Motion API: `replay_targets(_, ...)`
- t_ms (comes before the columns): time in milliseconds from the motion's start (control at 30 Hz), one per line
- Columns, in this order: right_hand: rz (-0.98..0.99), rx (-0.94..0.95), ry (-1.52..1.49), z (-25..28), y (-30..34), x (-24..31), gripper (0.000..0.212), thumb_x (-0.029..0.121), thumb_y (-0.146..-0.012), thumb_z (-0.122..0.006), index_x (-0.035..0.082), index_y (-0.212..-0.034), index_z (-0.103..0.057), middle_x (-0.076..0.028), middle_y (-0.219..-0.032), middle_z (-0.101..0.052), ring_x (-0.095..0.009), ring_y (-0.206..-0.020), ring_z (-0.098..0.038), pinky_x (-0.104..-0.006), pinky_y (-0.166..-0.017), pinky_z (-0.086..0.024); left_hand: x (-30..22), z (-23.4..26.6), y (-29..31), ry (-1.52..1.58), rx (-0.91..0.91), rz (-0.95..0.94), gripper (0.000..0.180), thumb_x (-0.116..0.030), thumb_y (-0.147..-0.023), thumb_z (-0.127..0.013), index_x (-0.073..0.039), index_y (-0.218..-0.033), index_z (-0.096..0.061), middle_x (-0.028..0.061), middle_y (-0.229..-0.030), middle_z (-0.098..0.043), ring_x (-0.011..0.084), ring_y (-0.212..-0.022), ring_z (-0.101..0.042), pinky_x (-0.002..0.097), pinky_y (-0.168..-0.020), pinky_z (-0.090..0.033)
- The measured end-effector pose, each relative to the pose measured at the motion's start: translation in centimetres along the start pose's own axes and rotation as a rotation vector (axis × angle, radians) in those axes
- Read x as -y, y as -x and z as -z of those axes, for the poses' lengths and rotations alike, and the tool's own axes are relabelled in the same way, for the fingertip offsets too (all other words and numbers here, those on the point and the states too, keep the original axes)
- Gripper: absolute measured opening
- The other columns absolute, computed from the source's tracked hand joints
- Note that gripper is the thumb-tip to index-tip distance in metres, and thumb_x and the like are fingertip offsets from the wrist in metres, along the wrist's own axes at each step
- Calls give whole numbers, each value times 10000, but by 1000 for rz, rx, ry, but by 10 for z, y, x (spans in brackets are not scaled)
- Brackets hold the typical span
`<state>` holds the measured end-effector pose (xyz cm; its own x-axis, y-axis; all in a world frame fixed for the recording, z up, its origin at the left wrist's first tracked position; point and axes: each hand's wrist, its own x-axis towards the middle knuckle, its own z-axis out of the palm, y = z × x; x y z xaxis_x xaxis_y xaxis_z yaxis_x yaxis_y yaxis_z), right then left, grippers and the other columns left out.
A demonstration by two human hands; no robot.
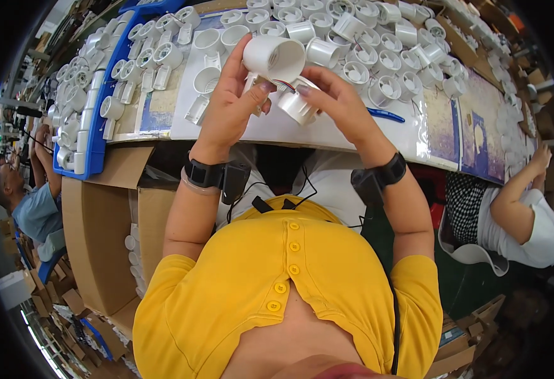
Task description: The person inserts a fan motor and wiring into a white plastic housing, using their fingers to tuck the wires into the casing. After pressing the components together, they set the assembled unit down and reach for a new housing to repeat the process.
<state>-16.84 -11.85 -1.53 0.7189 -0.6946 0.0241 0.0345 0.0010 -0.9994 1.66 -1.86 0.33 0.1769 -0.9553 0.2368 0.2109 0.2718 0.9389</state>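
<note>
Over the near edge of the white bench, the left hand (229, 104) is clamped on a white plastic cylindrical housing (273, 58), the right hand (340, 104) pinching a smaller white plastic fan part (296, 106), coloured wires between them unjoined, many similar parts spread beyond.

The left hand (229, 104) and right hand (337, 104) meet above the near edge of the counter (352, 136), a cylindrical housing (274, 58) in the left grip and a smaller housing (296, 106) in the right, the two touching. Behind them, rows of fan housings (378, 57) cover the counter. A pen (385, 115) lies just right of the right hand. A tray (94, 148) of more housings sits at the left end. Below it stands an open carton (100, 240). A co-worker's arm (517, 189) reaches the counter at far right.
</note>
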Motion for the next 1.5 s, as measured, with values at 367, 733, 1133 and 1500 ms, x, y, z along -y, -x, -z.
replay_targets(367,863,72,992,-3,-15,68,544,60,-745,-719,74,-1267,-564,-129,-1205,-522,-291,-1133,-507,-357,-950,-429,3,4,9,53,-80,214,731,-52,-878,-576,-87,-1502,-196,104,-1157,-554,144,-862,-579,275,-591,-490)
replay_targets(733,720,355,912,-19,-33,79,501,16,-810,-627,105,-1297,-548,-123,-1276,-463,-277,-1182,-472,-360,-983,-404,-20,10,25,159,-3,335,649,-113,-859,-586,-42,-1442,-310,96,-1090,-580,148,-866,-607,286,-610,-509)
replay_targets(1133,738,502,1032,-33,-40,94,527,95,-805,-674,137,-1308,-524,-138,-1279,-460,-307,-1185,-477,-385,-1002,-407,-19,21,32,-90,-12,291,598,-125,-876,-562,-47,-1420,-326,121,-1072,-589,155,-831,-635,262,-607,-519)
replay_targets(1500,544,575,1009,-36,-47,86,641,134,-739,-774,158,-1307,-478,-130,-1272,-463,-323,-1152,-509,-377,-855,-518,-14,22,36,-62,-114,321,515,-129,-835,-605,-16,-1293,-396,150,-1069,-589,219,-869,-648,335,-667,-551)
